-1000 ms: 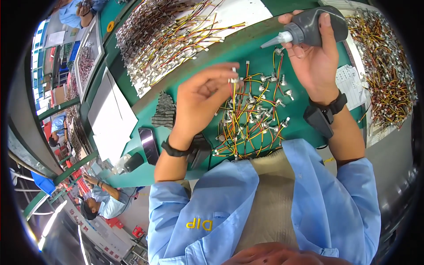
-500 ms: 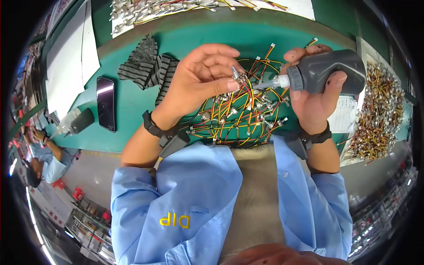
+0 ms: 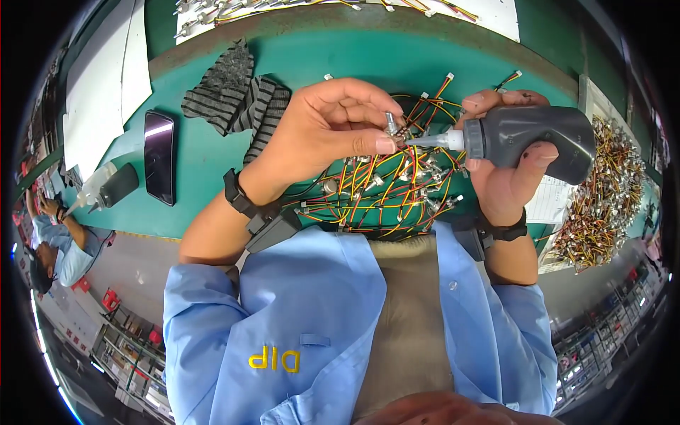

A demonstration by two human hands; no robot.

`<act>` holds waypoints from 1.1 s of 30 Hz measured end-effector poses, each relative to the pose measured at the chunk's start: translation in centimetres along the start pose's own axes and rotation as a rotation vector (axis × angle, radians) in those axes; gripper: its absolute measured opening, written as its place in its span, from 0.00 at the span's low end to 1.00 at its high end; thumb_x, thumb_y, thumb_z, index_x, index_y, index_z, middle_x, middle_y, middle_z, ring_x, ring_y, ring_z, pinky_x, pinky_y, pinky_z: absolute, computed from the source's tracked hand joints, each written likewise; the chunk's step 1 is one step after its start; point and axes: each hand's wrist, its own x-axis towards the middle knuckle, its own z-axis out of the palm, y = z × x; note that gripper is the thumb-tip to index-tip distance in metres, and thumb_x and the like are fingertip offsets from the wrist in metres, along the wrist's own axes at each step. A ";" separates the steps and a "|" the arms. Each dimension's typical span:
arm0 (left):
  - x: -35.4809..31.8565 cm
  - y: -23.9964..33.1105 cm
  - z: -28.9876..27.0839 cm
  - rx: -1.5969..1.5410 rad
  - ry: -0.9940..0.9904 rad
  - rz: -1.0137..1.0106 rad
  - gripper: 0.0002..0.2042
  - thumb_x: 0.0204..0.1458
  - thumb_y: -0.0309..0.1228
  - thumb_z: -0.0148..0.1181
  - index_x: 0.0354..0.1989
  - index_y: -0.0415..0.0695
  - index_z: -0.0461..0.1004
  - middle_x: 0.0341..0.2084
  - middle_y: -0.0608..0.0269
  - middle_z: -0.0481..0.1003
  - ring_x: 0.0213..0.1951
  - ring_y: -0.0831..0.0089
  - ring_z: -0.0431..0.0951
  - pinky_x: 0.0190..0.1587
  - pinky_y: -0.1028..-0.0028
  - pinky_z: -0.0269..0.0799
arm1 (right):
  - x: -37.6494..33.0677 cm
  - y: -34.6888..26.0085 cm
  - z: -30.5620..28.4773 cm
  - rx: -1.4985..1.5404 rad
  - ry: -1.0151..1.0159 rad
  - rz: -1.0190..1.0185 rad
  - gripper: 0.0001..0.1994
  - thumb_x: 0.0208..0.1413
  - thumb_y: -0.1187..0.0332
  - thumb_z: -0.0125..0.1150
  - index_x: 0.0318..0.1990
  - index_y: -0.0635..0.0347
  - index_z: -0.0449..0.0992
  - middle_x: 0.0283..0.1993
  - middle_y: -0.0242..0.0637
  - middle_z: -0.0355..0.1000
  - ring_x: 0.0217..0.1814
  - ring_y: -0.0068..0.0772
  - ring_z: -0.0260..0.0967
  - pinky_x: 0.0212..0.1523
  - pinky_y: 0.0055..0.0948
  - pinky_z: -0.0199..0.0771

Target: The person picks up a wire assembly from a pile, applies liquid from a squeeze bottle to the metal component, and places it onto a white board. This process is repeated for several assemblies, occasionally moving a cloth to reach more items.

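Note:
My left hand (image 3: pixel 340 127) pinches a small metal potentiometer (image 3: pixel 392 124), its shaft pointing up between thumb and fingers. In my right hand (image 3: pixel 499 195) lies a dark grey squeeze bottle (image 3: pixel 559 134), tipped on its side, with thumb and fingers wrapped round it. Its clear tapered nozzle (image 3: pixel 428 141) points left, and the tip is at the potentiometer; whether they touch I cannot tell. Beneath both hands spreads a loose heap of wired potentiometers (image 3: pixel 375 180) with red, yellow and black leads and white connectors.
Left on the green table (image 3: pixel 212 163) are a phone (image 3: pixel 160 157), striped grey cloth (image 3: pixel 227 88) and another dark bottle (image 3: pixel 119 185). At right, a tray (image 3: pixel 602 198) holds many wired parts. More parts lie on a white sheet (image 3: pixel 482 25) at the back. A person (image 3: pixel 71 251) sits far left.
The view has shifted slightly. My left hand has brought the potentiometer right, closer to the nozzle tip. The bottle stays in my right hand, tilted a little more.

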 end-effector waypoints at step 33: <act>0.1 -0.1 -0.1 0.018 -0.004 0.015 0.15 0.47 0.16 0.64 0.45 0.36 0.74 0.35 0.59 0.78 0.39 0.76 0.78 0.45 0.76 0.76 | -0.2 -1.2 0.4 -0.138 0.028 0.009 0.37 0.50 0.31 0.52 0.52 0.53 0.58 0.43 0.53 0.71 0.30 0.32 0.65 0.25 0.26 0.69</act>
